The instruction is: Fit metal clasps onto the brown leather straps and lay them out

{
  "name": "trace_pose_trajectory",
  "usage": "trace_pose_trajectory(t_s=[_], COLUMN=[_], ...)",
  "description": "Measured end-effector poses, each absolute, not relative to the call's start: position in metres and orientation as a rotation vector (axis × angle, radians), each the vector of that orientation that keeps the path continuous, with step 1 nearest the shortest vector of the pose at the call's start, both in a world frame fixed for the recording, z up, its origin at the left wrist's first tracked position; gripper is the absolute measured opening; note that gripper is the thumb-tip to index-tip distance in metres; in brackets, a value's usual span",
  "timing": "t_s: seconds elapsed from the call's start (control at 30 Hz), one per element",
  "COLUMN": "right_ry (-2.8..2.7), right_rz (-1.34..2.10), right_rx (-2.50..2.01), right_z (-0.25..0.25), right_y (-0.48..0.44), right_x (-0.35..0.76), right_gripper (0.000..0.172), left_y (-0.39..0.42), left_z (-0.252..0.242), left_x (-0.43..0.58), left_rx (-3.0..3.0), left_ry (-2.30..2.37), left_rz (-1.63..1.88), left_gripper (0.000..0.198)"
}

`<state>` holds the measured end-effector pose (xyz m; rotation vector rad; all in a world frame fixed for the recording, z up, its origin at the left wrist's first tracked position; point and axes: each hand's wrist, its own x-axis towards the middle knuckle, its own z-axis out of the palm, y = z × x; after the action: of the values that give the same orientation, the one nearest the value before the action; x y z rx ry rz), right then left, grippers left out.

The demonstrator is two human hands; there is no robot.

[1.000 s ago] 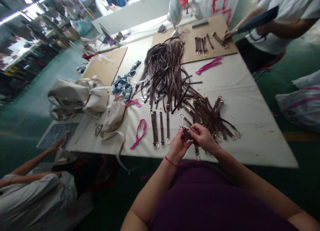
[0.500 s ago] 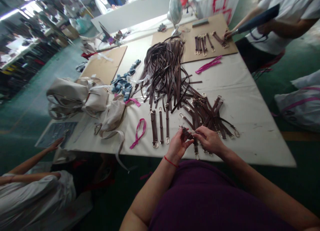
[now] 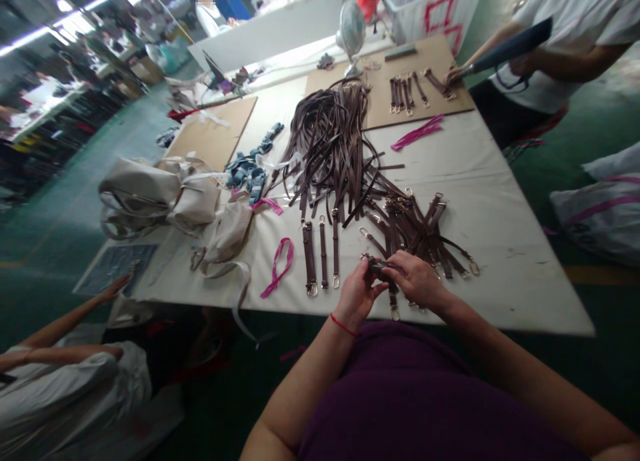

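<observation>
A short brown strap [image 3: 379,266] with metal hardware is held between my two hands, above the table's front edge. My left hand [image 3: 357,289] grips its left end, with thumb and fingers closed round it. My right hand [image 3: 415,278] pinches the other end; its fingertips partly hide the strap. Just beyond my right hand lies a heap of brown straps [image 3: 400,221] with gold clasps. Left of my hands, several finished-looking brown straps [image 3: 323,254] lie side by side on the white table [image 3: 520,268].
Long brown straps [image 3: 325,128] are piled mid-table. A pink ribbon loop [image 3: 278,268], blue bundles [image 3: 247,171] and beige bags [image 3: 145,188] lie to the left. A fan [image 3: 351,31] stands at the back. Co-workers' hands appear at left [image 3: 114,289] and far right [image 3: 454,76].
My right fingers have shifted slightly left over the strap, and the strap has turned to lie flatter between my hands. The camera view has moved a little.
</observation>
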<state>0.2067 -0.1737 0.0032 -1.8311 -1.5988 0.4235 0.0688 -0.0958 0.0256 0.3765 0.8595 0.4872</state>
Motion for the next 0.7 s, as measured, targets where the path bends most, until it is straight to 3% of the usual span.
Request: trace_pose_trajectory(t_s=[0.5,0.7], right_ry=[-1.518,-0.782], right_rz=[0.535,1.080], right_rx=[-1.775,-1.397], right_z=[0.000,-0.010], right_y=[-0.172,-0.178], right_x=[0.208,0.207], right_gripper=[0.030,0.043], left_y=[-0.095,-0.091], left_z=[0.022,0.020], left_x=[0.068,0.065], left_rx=[0.413,0.414], left_ry=[0.854,0.878], left_rz=[0.462,0.462], left_gripper=[0.022,0.027])
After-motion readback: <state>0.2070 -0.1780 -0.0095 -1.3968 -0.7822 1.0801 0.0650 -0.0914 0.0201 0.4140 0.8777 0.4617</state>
